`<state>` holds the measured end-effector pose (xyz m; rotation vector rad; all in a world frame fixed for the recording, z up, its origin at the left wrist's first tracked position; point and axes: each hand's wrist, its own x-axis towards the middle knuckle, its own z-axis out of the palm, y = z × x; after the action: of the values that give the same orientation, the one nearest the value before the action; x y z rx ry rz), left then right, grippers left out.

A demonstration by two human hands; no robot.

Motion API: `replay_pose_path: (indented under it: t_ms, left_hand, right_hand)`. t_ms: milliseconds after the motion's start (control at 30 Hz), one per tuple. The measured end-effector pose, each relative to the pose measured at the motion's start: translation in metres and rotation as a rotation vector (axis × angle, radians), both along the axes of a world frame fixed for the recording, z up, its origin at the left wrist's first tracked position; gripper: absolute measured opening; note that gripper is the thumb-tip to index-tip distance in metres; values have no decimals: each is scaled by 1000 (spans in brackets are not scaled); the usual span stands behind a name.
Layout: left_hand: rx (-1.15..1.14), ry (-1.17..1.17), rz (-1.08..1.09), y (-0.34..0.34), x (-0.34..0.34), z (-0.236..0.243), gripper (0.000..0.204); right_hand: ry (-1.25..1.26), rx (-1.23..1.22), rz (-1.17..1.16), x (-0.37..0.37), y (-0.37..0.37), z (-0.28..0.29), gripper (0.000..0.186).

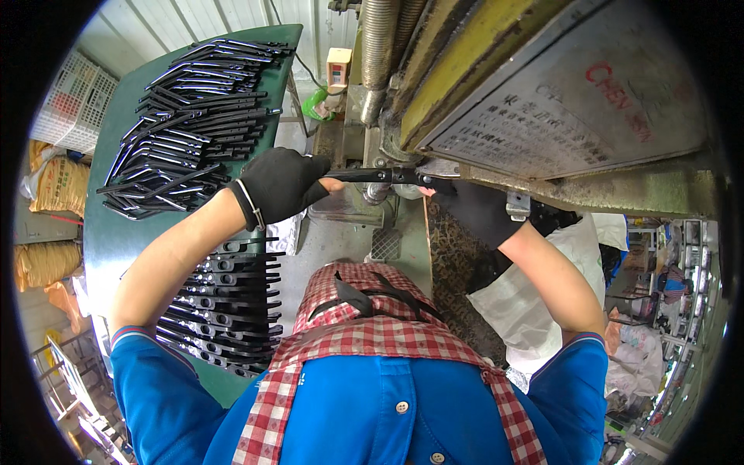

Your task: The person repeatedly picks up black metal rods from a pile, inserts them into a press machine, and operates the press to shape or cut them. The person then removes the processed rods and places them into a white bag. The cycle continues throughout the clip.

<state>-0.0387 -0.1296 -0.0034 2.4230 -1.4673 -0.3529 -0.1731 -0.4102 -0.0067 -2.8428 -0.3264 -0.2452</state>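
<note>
Crate of white plastic lattice (74,101) far left; dark green tabletop (105,240) next, heaped with bent glossy black metal rods (174,147), row of black metal pieces with round holes (225,318) nearer the body; left hand in black glove (280,186) curled closed round left end of slim black metal bar (360,176); bar lies level between hands, below yellow-edged machine (465,62); black-gloved right hand (477,211) at bar's right end, fingers partly hidden, grip can't tell; crumpled white sack (535,302) right
</note>
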Motion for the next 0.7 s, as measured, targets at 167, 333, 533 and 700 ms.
replay_pose_path:
  t_ms: [167, 333, 533, 700]
  left_hand:
    - [24, -133, -33, -2, 12, -6, 42]
    - [36, -158, -81, -8, 17, 2, 43]
    - [19, 106, -103, -8, 19, -7, 47]
    - [196, -64, -43, -14, 16, -22, 50]
  right_hand:
    - [135, 199, -28, 8, 1, 4, 52]
    - [401, 267, -51, 13, -3, 7, 52]
    - [660, 298, -10, 25, -4, 14, 55]
    - [525, -93, -171, 23, 3, -22, 52]
